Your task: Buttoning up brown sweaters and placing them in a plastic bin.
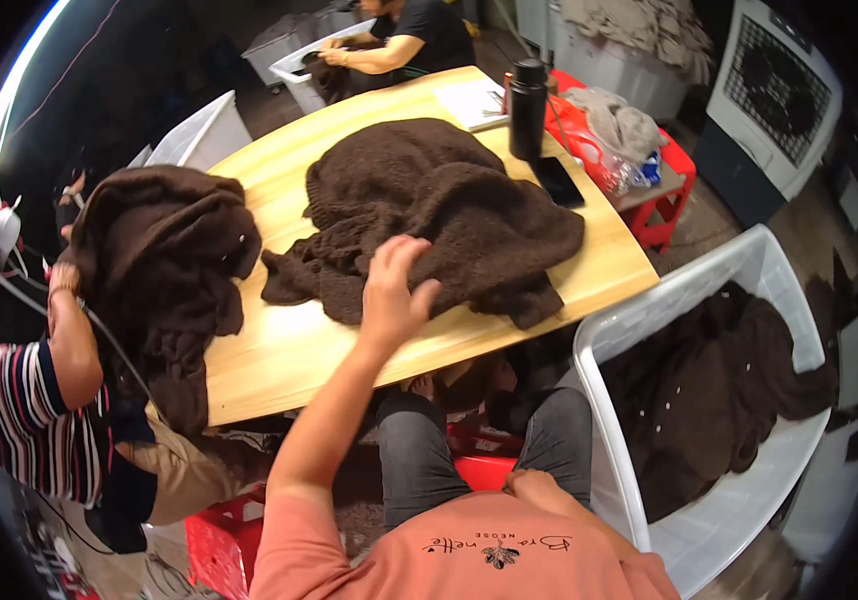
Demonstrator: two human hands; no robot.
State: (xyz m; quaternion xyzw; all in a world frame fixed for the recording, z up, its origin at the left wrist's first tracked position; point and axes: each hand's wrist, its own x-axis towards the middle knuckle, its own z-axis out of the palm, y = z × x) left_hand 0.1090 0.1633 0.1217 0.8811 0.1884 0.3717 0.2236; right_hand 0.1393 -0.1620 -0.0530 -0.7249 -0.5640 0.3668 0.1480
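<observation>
A dark brown knitted garment [449, 215] lies bunched on the wooden table in front of me. Over its near edge reaches my left hand [396, 290], fingers apart and thumb out to the side. That hand grips nothing; I cannot tell whether its fingertips touch the knit. Down by my lap, my right hand [537, 488] rests against my grey-trousered thigh, partly covered by my shirt, and its fingers do not show clearly. To the left, a co-worker in a striped top holds up another brown knitted garment [164, 240], which hangs over the table's edge.
The light wooden table [289, 375] bears a black bottle [527, 110], a phone [556, 182] and papers [471, 102]. At my right stands a white bin [614, 430] with brown garments. A red stool [677, 185] and a cooler [774, 95] are beyond. Another person sits at the far side.
</observation>
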